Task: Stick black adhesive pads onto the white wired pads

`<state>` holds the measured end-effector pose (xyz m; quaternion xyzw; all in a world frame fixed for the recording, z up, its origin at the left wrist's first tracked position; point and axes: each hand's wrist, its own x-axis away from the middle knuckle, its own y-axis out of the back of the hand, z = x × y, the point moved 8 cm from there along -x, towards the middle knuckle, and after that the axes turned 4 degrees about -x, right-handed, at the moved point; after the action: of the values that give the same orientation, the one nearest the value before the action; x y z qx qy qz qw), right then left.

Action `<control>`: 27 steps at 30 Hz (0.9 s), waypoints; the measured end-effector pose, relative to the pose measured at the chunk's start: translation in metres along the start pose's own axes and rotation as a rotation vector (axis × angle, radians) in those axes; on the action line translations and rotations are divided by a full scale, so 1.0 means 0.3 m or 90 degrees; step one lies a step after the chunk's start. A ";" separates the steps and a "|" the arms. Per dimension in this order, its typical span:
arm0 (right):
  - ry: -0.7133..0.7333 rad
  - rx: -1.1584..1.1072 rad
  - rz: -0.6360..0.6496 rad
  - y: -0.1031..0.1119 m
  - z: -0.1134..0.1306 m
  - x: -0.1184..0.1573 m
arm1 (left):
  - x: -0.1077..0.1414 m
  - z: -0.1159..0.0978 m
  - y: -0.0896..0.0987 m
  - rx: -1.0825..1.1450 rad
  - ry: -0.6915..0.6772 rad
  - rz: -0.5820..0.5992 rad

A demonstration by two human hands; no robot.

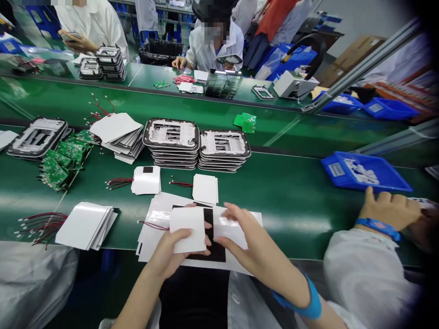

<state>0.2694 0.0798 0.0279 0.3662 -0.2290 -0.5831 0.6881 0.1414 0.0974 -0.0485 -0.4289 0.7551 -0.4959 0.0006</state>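
Note:
A flat white square panel (188, 230) with thin red and black wires at its left edge is held in my left hand (167, 253), thumb on top and fingers beneath. To its right, my right hand (252, 242) has thumb and fingers apart, with nothing visible between them. Both hands are above white sheets (151, 240) bearing a black area (217, 252), partly hidden by the panel. Just beyond lie a small stack of wired white panels (206, 188) and another stack (146, 183) with a black patch on top.
Stacked frames (171, 135), a second frame stack (224, 146), white panels (118, 130) and green circuit boards (60, 162) line the back. More wired panels (84, 226) sit left. At right, a co-worker's hand (386, 210) is by a blue bin (363, 176). A raised ledge (192, 107) runs behind.

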 end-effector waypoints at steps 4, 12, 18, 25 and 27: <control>-0.071 0.021 0.074 -0.090 -0.097 0.133 | -0.010 0.012 0.006 0.082 -0.029 -0.003; -0.228 -0.104 -0.049 -0.161 -0.198 0.201 | -0.059 0.052 0.018 0.070 -0.055 -0.131; -0.391 -0.181 0.004 -0.168 -0.254 0.182 | -0.052 0.044 0.020 0.051 -0.093 -0.188; -0.269 -0.136 0.037 -0.149 -0.197 0.147 | -0.053 0.046 0.025 0.056 -0.109 -0.193; -0.198 -0.147 0.031 -0.149 -0.173 0.151 | -0.051 0.045 0.032 0.062 -0.112 -0.197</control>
<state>0.2895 0.0458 -0.0442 0.1846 -0.2734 -0.6383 0.6956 0.1506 0.0986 -0.0690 -0.5812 0.6520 -0.4869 0.0112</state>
